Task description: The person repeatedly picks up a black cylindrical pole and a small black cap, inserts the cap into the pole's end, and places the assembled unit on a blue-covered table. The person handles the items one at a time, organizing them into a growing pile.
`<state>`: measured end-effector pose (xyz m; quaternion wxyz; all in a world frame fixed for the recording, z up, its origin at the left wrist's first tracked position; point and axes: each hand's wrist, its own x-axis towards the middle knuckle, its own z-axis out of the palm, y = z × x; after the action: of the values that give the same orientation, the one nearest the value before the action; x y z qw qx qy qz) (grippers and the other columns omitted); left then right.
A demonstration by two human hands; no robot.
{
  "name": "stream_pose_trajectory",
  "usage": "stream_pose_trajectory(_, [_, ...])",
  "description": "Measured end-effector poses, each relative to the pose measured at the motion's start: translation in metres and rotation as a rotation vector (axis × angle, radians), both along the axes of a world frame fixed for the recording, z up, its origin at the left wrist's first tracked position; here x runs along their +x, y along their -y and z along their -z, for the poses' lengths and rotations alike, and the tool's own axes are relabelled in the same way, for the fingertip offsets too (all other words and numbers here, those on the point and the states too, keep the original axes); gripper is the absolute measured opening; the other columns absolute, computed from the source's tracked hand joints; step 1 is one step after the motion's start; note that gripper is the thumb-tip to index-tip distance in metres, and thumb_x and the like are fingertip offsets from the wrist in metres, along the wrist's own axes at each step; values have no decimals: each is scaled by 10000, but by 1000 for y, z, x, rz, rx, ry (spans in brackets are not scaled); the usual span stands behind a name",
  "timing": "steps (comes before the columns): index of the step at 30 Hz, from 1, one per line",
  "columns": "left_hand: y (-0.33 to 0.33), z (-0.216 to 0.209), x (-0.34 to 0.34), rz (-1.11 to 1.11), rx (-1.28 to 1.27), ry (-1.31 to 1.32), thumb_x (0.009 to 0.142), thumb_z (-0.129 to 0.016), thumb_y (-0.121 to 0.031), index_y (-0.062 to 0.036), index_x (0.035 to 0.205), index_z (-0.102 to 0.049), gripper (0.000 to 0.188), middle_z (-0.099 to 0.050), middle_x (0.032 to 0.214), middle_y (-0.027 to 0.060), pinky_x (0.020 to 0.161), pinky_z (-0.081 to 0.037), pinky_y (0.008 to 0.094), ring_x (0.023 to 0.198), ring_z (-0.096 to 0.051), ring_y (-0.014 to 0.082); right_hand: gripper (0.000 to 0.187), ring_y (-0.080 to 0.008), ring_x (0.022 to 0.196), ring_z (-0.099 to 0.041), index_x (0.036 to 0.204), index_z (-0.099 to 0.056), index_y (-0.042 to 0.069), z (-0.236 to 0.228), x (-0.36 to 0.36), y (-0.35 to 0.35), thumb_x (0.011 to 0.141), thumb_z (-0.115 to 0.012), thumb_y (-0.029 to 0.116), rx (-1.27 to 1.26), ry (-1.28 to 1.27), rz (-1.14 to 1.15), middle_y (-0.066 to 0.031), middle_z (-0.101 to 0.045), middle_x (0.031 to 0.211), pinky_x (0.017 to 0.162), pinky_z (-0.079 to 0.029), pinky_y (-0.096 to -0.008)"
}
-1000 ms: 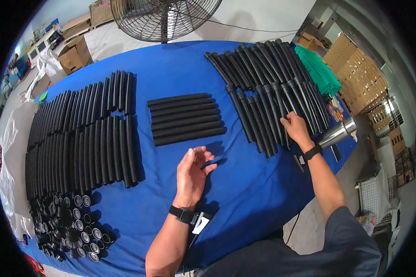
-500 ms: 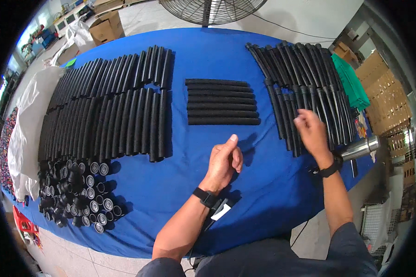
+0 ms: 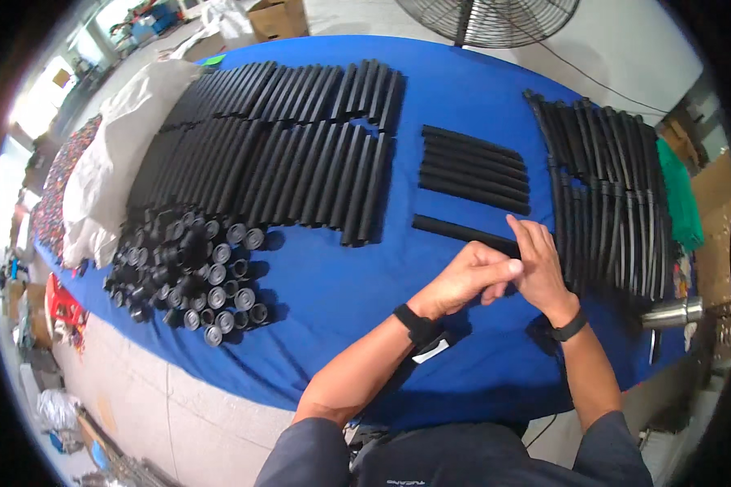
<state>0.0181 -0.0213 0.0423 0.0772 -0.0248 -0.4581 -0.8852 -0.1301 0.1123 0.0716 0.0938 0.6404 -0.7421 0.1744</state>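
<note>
Six or so textured black tubes [image 3: 473, 168] lie side by side mid-table. Nearer me, one separate black tube [image 3: 455, 228] runs rightward, its right end meeting my hands. My left hand [image 3: 473, 277] is closed just below that end, thumb pointing right; what its curled fingers hold, if anything, is hidden. Against it stands my right hand [image 3: 539, 264], fingers stretched upward and palm turned to the left thumb. At the right lie two rows of black tubes with collared ends [image 3: 613, 195]. Plainer black tubes [image 3: 300, 174] fill two rows at the left.
A heap of black round caps [image 3: 218, 276] sits at the table's near left, beside a white plastic sheet [image 3: 110, 174]. A shiny metal cylinder [image 3: 672, 313] and green cloth [image 3: 679, 195] are at the right edge. A large fan [image 3: 495, 18] stands behind the blue-covered table [image 3: 333, 300].
My right hand has come left from the collared tubes to meet my left hand. One middle tube now lies nearer me, apart from its row. The whole view has swung left.
</note>
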Motion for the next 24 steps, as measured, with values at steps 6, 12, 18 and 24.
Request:
stream_pose_trajectory(6, [5,-47,43,-146,-427,124,958,-755,-298,-5,797,-696,339,-630,686,24,572,-433,265,623,-554,86,418,-362,963,-591,1190,-612,-16,21,12,-15,804,-718,102,158,243,-147,-162,-614,982,865,-487,-465])
stream_pose_trajectory(12, [48,-69,166,-648,-1090,490,912,-783,-161,7,926,-730,177,-695,814,77,656,-515,303,747,-643,127,349,-369,918,-569,993,-556,-1,5,39,-67,773,-793,130,353,487,-9,-175,-592,946,831,-465,-462])
stream_pose_trajectory(18, [66,-58,278,-1157,-1337,963,852,-777,-127,-28,1094,-715,269,-704,971,117,781,-553,352,850,-693,230,327,-335,885,-543,986,-549,24,17,43,-78,774,-783,109,239,416,-14,-146,-558,922,833,-441,-444])
stream_pose_trajectory(24, [46,-41,279,-942,-1738,1159,842,-807,-288,-93,1316,-635,540,-607,1278,154,915,-544,426,1123,-629,328,307,-335,898,-552,985,-553,25,19,41,-81,788,-768,120,194,393,-23,-146,-567,924,840,-439,-446])
